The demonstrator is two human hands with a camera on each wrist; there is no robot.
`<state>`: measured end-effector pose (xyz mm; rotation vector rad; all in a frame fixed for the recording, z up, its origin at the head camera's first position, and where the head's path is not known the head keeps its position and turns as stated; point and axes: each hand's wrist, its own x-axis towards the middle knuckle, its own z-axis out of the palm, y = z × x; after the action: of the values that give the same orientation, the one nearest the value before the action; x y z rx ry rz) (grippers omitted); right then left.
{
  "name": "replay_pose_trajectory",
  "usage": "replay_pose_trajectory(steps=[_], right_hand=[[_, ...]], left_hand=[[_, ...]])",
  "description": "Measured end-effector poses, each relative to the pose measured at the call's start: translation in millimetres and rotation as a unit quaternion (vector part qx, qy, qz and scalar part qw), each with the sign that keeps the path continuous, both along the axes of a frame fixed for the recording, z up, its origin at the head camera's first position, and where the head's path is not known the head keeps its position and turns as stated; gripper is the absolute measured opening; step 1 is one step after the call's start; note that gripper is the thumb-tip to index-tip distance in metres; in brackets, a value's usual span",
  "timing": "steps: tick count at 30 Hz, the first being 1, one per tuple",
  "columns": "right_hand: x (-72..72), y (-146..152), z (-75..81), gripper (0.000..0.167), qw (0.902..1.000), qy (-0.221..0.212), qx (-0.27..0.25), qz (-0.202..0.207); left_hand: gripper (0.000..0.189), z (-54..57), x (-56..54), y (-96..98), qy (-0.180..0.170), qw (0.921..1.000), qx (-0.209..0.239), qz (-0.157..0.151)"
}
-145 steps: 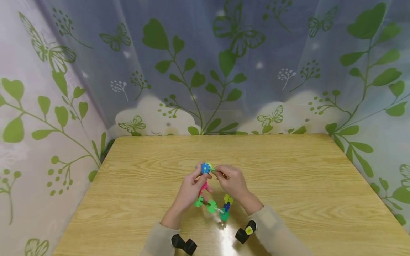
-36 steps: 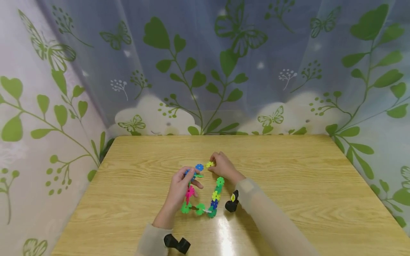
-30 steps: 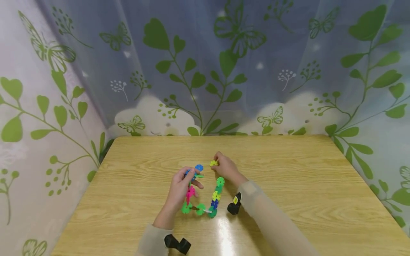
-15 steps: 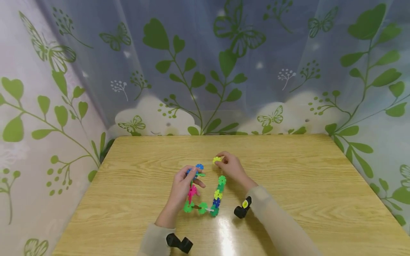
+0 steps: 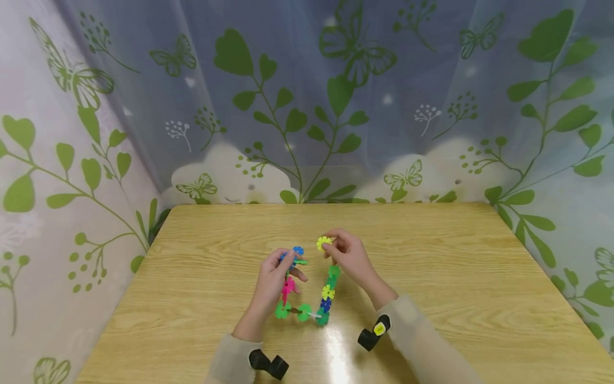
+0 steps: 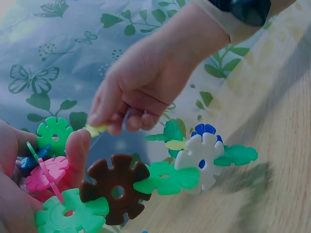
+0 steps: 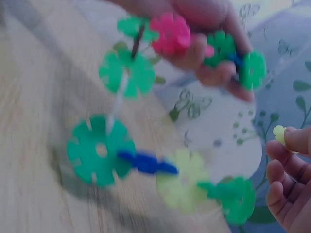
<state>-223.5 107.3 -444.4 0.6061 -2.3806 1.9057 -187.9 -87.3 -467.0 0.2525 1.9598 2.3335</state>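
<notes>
Left hand [image 5: 274, 280]: fingers curled round one end of the toy chain [image 5: 307, 298], pinching it near the pink disc [image 5: 288, 285] and the blue disc [image 5: 298, 250]. Thumb and fingertips close on the discs in the left wrist view.
Right hand [image 5: 349, 255]: thumb and forefinger pinch a single yellow disc [image 5: 323, 242]; the other fingers are curled loosely beneath.
Yellow disc: held clear of the chain, just above its free end and beside the blue disc; touching neither.
Toy chain: notched plastic flower discs slotted edge to edge, bent in a U between the two hands. Left arm of the U rises into the left hand; right arm ends in a green disc [image 5: 333, 271] just under the right hand.
Chain, order from the free end: green, pale yellow [image 5: 328, 292], dark blue [image 5: 325, 305], teal green [image 5: 322, 318], then a white one, a green disc [image 5: 303, 312], a brown one, a green disc [image 5: 281, 310], and pink.
Chain, position: its bottom bend is at or just above the table [image 5: 455, 277]; contact cannot be told. Near the table's middle, towards the near edge.
Sleeves: pale beige on both arms, a black wrist camera [image 5: 373, 335] on each.
Backdrop: sheer curtain [image 5: 307, 96] printed with green leaves and butterflies, on three sides.
Right wrist view: blurred; the yellow disc shows only at the fingertips [image 7: 291, 138].
</notes>
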Motion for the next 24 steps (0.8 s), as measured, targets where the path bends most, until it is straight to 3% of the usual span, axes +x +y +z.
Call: replay_pose_trajectory(steps=[5,11,20,24], right_hand=[[15.8,-6.5,8.8,0.021,0.9992,0.021,-0.029,0.019],[30.8,-14.1,11.3,0.022,0.9981,0.015,-0.058,0.015],[39.1,-24.4,7.1,0.021,0.9965,-0.002,-0.083,-0.006],[40.9,-26.4,6.2,0.019,0.9948,0.0,-0.102,-0.007]], left_hand=[[0.04,1.0,-1.8,0.9,0.004,1.0,0.002,0.005],[0.035,1.9,-2.2,2.3,-0.006,0.9998,0.012,0.016],[0.034,3.3,-0.4,6.9,-0.002,0.999,0.034,0.028],[0.034,3.1,-0.4,8.6,-0.001,0.9994,0.025,0.025]])
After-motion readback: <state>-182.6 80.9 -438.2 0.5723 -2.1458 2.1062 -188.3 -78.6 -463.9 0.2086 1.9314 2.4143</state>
